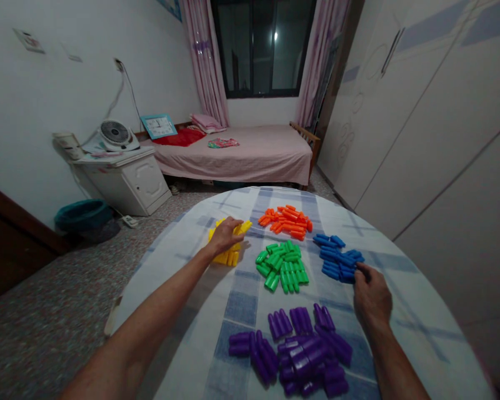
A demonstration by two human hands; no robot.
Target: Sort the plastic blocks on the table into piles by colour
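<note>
Bedroom, head view: round worktop [404,311] under a checked blue-and-white cloth. Glossy plastic pieces, joined rounded tubes, lie in colour heaps: orange [285,222], green [281,266], blue [339,258], purple [300,355], yellow [229,256]. Left hand [226,236] lies across the yellow heap, grip wide, fingers flat. Right hand [373,297] curls at the blue heap's edge, grip narrow; cannot tell if it holds a piece.

Dim indoor light, dark window [260,47], soft shadows, curved wide-angle distortion at edges
</note>
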